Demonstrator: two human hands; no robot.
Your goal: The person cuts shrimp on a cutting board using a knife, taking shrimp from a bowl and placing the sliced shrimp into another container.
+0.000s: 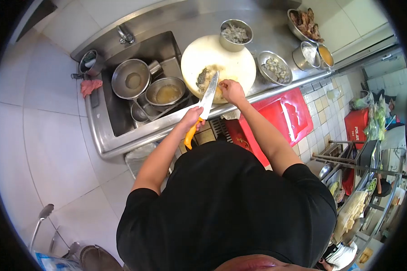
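My left hand (192,119) is closed on a kitchen knife (208,100), around the blade's heel and the orange handle. The blade points away from me over a round, pale cutting board (244,72). My right hand (232,91) is beside the blade at the board's near right, fingers pinched together; whatever they hold is hidden. A pile of dark and brownish scraps (205,78) lies on the board left of the blade. On the board's far edge stands a metal pot (236,44) of greyish, shrimp-like pieces. Similar pieces fill a metal bowl (274,68) to the right.
At left, the sink (117,122) holds a metal bowl (130,79) and a strainer (167,92). A pink cloth (91,87) hangs on its left edge. Brown meat pieces (306,25) and small pots (305,55) stand at far right. A red bin lid (287,115) is below the counter.
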